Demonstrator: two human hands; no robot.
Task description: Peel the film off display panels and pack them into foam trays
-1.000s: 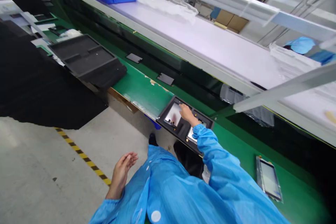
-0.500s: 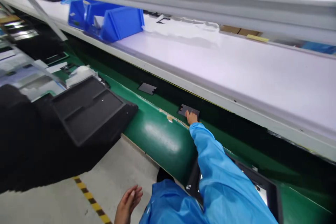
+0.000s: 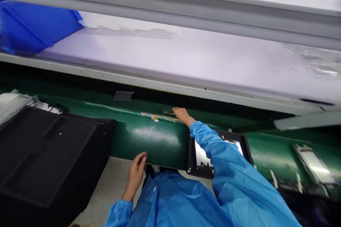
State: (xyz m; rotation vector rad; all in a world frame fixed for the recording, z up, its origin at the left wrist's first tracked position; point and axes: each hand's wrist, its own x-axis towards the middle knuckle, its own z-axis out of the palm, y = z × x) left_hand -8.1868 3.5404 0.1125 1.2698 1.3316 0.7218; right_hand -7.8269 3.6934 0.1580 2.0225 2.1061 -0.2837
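Note:
My right hand (image 3: 182,114) is over the green conveyor strip, its fingers closed on a thin dark grey rectangular plate (image 3: 167,112). That plate shows nearly edge-on and blurred, so its detail cannot be made out. A similar flat grey plate (image 3: 123,95), notched at one end, lies farther left on the strip. My left hand (image 3: 136,173) hangs near the bench's front edge with loosely curled fingers, thumb apart, and nothing visible in it. Under my right forearm sits a black tray (image 3: 191,154) holding a shiny silvery panel (image 3: 201,154), partly hidden by the sleeve.
Black foam trays (image 3: 77,149) stand at the left on the green bench (image 3: 149,138). A blue bin (image 3: 39,25) rests on the white shelf (image 3: 199,56) above. At the right lies a silvery device part (image 3: 314,165). A grey rail (image 3: 170,3) crosses the top.
My view has swung to the right. The plate under my right hand has tipped up from lying flat and is now in its fingers. My left hand has risen towards the bench edge.

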